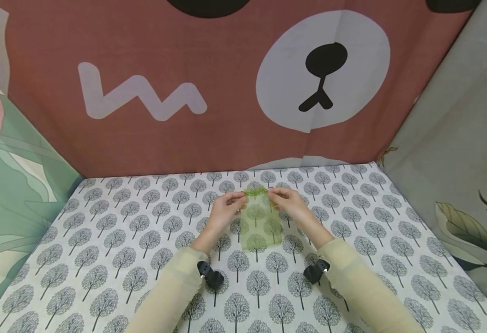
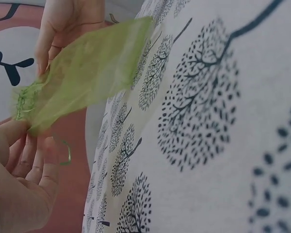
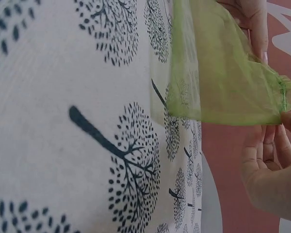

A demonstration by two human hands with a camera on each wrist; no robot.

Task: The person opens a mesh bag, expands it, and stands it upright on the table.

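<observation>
A sheer green drawstring pouch (image 1: 260, 222) hangs between the two hands, its gathered neck at the top and its flat body toward the person. My left hand (image 1: 228, 210) pinches the left corner of the neck between thumb and forefinger. On the opposite corner, my right hand (image 1: 290, 203) pinches the same neck edge. The left wrist view shows the ruffled neck (image 2: 26, 101) and a loop of green cord (image 2: 67, 153) dangling below the left fingers. Through the thin fabric, the pouch looks flat, with nothing visible inside.
A white cloth printed with dark trees (image 1: 139, 277) covers the table. Behind it hangs a reddish-brown curtain (image 1: 227, 138) with a bear-like face. Patterned drapes stand at the left (image 1: 19, 185) and right (image 1: 447, 162). Each wrist wears a black strapped device (image 1: 212, 276).
</observation>
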